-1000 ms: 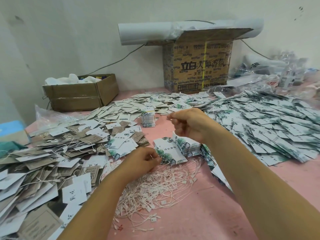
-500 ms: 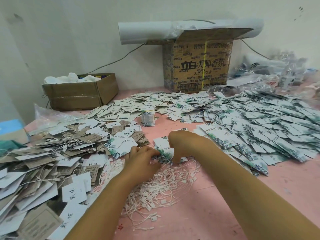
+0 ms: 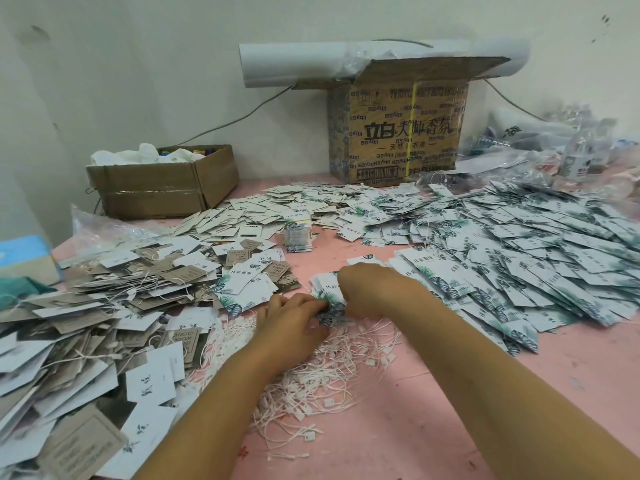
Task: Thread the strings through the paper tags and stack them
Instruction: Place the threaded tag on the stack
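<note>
Against the back wall a low cardboard box (image 3: 162,188) holds crumpled white wads, left of a taller printed carton (image 3: 401,133), while on the pink table (image 3: 433,410) my left hand (image 3: 294,323) and right hand (image 3: 374,289) pinch a small stack of stiff leaf-printed paper tags (image 3: 327,291) just above tangled white strings (image 3: 311,379).

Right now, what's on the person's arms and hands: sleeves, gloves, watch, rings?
Nothing worn shows. The left hand and right hand are ungloved, no rings on the visible fingers. No watch or band at either wrist. The left forearm and right forearm are bare to the frame edge; no sleeve in view.
</note>
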